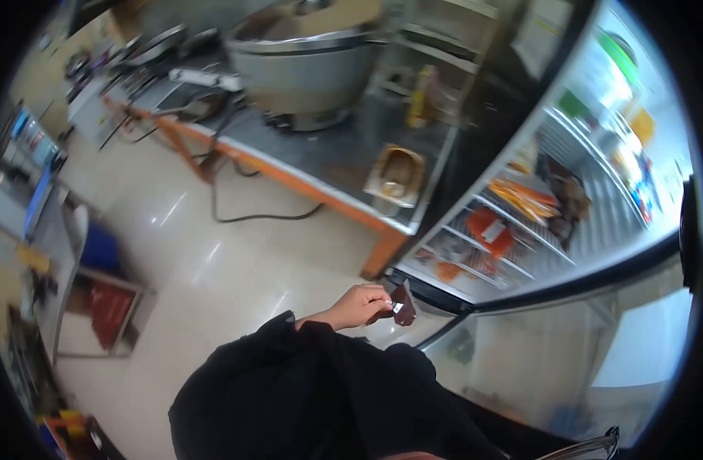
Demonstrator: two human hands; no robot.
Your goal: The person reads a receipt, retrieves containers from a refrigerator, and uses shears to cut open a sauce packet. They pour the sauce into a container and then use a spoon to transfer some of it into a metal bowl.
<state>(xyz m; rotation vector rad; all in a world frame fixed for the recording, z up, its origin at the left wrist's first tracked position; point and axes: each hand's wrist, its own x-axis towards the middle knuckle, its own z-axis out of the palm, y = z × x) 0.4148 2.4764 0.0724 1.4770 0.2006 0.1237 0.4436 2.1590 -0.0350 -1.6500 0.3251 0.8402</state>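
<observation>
My left hand (361,307) reaches out of a black sleeve (267,391) near the lower middle of the head view. Its fingers are closed on the edge of a small clear plastic bag (404,305) with dark reddish-brown contents and a bit of white on it. The bag hangs beside the lower edge of the open fridge (589,184). My right hand cannot be made out; only a sliver of skin shows at the bottom edge.
Inside the fridge, wire shelves hold orange packets (522,199) and a red-orange bag (489,231). Its glass door (551,360) stands open at the lower right. A steel table (305,165) carries a large grey pot (305,73) and a tray (397,176). A black cable (267,218) lies on the floor.
</observation>
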